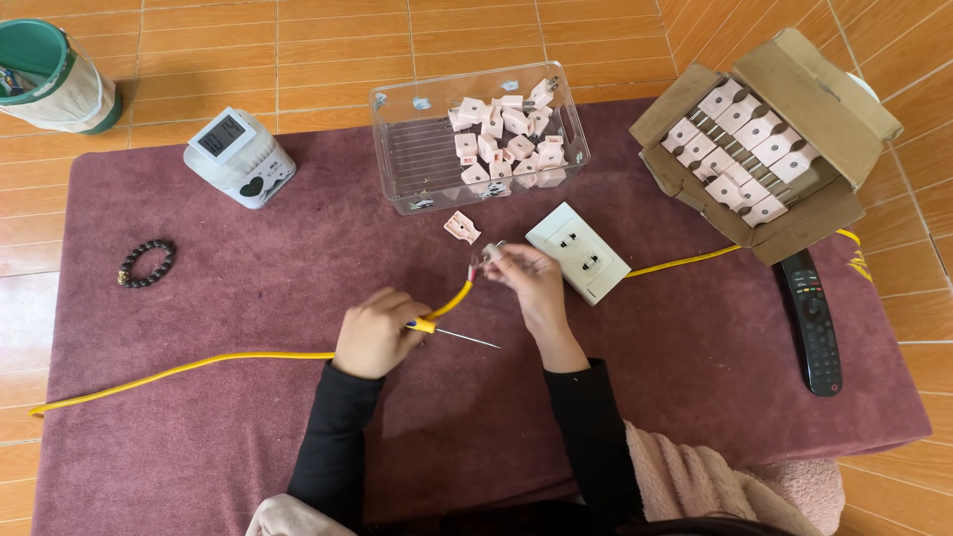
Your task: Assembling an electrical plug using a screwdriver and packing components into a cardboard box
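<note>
Left hand (375, 333) is curled closed around a yellow cable (199, 364) and a thin-shafted screwdriver (452, 335) with a yellow handle, its metal tip pointing right. Right hand (531, 283) pinches a small pale plug part (488, 255) at the cable's stripped end, fingers nearly closed. Just beside it lie a glossy white rectangular socket plate (579, 252) and one loose pink plug shell (462, 228). Behind stand a clear plastic bin (417, 159) of matching shells and a worn cardboard box (794, 233) of more. All rest on a plush maroon mat (248, 427) over orange tile floor (298, 50).
</note>
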